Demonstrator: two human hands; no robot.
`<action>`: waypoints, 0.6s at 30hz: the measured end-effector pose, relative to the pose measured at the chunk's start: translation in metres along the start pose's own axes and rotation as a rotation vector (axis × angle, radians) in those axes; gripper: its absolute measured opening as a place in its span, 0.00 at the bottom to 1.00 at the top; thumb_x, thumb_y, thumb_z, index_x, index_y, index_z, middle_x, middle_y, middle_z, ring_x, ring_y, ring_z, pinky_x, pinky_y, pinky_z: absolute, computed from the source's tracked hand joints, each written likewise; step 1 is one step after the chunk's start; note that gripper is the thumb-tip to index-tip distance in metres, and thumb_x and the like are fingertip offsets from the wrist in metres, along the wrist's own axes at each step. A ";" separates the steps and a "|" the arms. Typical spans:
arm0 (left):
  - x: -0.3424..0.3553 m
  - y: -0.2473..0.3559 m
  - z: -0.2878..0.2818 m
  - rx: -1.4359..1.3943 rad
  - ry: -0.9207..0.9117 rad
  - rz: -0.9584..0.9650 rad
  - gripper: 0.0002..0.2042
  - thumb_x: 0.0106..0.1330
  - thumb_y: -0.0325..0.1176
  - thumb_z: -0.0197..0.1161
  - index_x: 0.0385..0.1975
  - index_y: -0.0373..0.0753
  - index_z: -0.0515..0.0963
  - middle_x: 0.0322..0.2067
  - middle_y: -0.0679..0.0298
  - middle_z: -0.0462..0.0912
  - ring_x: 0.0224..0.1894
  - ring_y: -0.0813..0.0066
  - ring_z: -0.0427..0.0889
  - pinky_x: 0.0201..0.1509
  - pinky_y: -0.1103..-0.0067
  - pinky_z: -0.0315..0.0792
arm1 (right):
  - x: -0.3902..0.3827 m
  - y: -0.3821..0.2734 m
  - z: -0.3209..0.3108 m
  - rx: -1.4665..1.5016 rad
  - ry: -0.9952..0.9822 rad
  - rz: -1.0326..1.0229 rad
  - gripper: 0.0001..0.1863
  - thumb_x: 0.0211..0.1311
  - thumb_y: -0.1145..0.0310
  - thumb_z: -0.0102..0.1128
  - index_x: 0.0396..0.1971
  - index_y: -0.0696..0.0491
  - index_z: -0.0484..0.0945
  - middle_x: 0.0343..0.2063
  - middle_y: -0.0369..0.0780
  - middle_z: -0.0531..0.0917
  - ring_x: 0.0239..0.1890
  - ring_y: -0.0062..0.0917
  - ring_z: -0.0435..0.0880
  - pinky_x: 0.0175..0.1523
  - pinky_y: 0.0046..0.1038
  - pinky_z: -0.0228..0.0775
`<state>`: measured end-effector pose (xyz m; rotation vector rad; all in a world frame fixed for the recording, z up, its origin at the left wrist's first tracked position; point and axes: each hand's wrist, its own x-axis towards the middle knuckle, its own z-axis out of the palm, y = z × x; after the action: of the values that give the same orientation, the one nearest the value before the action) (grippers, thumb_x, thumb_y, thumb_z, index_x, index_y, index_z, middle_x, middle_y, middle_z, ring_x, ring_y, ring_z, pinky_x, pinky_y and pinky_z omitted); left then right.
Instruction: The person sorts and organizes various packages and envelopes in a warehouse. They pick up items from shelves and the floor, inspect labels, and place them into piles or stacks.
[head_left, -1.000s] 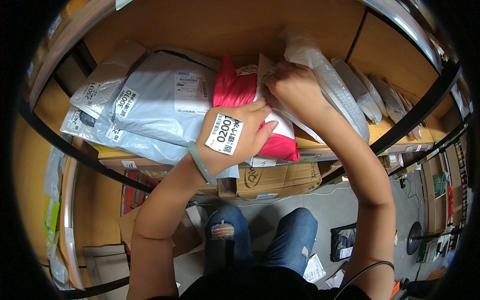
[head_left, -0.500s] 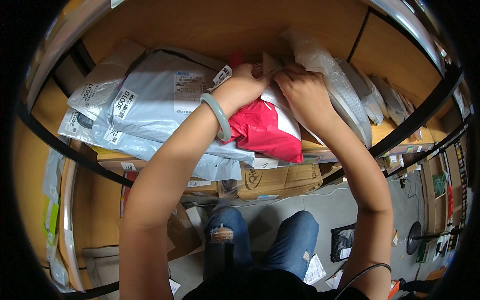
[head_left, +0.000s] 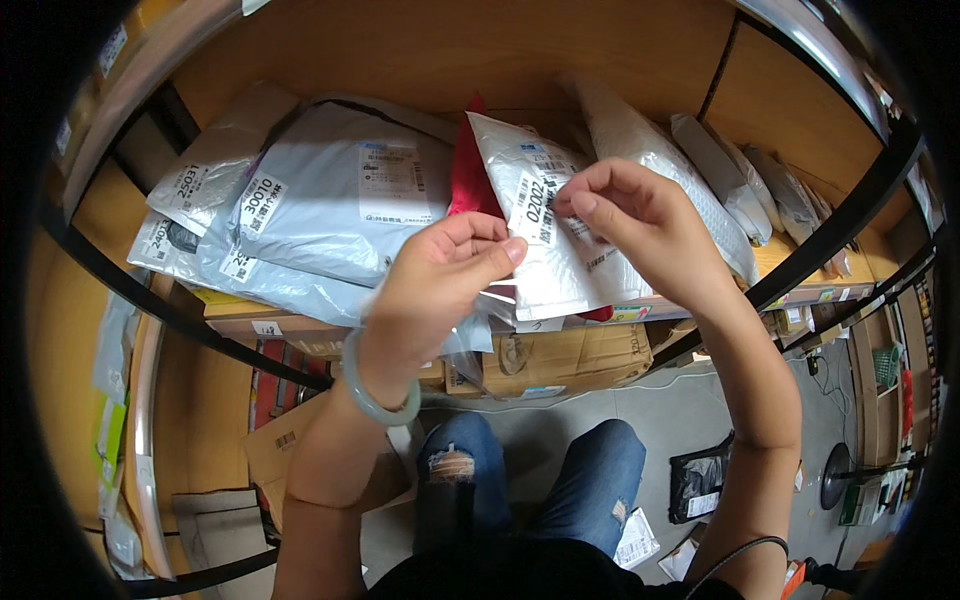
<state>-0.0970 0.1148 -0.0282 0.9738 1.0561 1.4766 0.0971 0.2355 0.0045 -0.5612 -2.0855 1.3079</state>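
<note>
Ideally, I'd smooth the label (head_left: 534,208) from its middle outward, with the mailer (head_left: 558,278) taut. My left hand (head_left: 440,268) pinches the mailer's left edge; my right hand (head_left: 652,222) curls by the label, grip unclear. The mailer lies at the shelf's (head_left: 450,50) front edge, long axis back to front, near end angled right.
</note>
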 end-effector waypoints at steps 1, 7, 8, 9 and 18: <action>-0.003 -0.007 0.003 0.028 0.037 0.041 0.09 0.71 0.29 0.65 0.45 0.31 0.79 0.36 0.65 0.85 0.35 0.87 0.80 0.40 0.89 0.73 | -0.006 -0.008 0.005 -0.103 0.018 -0.028 0.09 0.71 0.71 0.61 0.44 0.61 0.81 0.39 0.37 0.87 0.44 0.19 0.84 0.51 0.23 0.76; -0.015 -0.023 0.028 0.148 0.105 0.224 0.08 0.70 0.24 0.64 0.45 0.30 0.81 0.35 0.69 0.83 0.33 0.91 0.77 0.38 0.91 0.70 | -0.035 -0.030 0.026 -0.788 0.160 -0.331 0.09 0.60 0.67 0.68 0.33 0.57 0.82 0.28 0.46 0.86 0.28 0.41 0.86 0.34 0.36 0.77; -0.016 -0.024 0.030 0.175 0.108 0.237 0.07 0.70 0.23 0.64 0.45 0.30 0.81 0.34 0.70 0.83 0.32 0.92 0.76 0.37 0.91 0.70 | -0.036 -0.032 0.026 -0.813 0.152 -0.322 0.09 0.60 0.66 0.68 0.32 0.57 0.82 0.26 0.47 0.86 0.28 0.41 0.86 0.34 0.36 0.77; -0.016 -0.024 0.032 0.202 0.112 0.251 0.07 0.70 0.22 0.63 0.46 0.30 0.81 0.34 0.70 0.83 0.31 0.92 0.76 0.36 0.92 0.69 | -0.038 -0.035 0.027 -0.836 0.145 -0.313 0.10 0.60 0.66 0.68 0.31 0.58 0.82 0.25 0.47 0.85 0.27 0.41 0.86 0.33 0.36 0.77; -0.005 -0.046 0.044 0.019 0.055 0.385 0.05 0.70 0.20 0.61 0.42 0.31 0.81 0.33 0.71 0.84 0.30 0.93 0.77 0.33 0.92 0.70 | -0.032 -0.046 0.019 -0.726 0.083 -0.077 0.10 0.62 0.67 0.70 0.33 0.60 0.84 0.23 0.46 0.85 0.22 0.31 0.86 0.30 0.27 0.75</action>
<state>-0.0422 0.1191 -0.0602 1.2041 0.9571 1.8156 0.1059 0.1837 0.0315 -0.8023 -2.4537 0.4376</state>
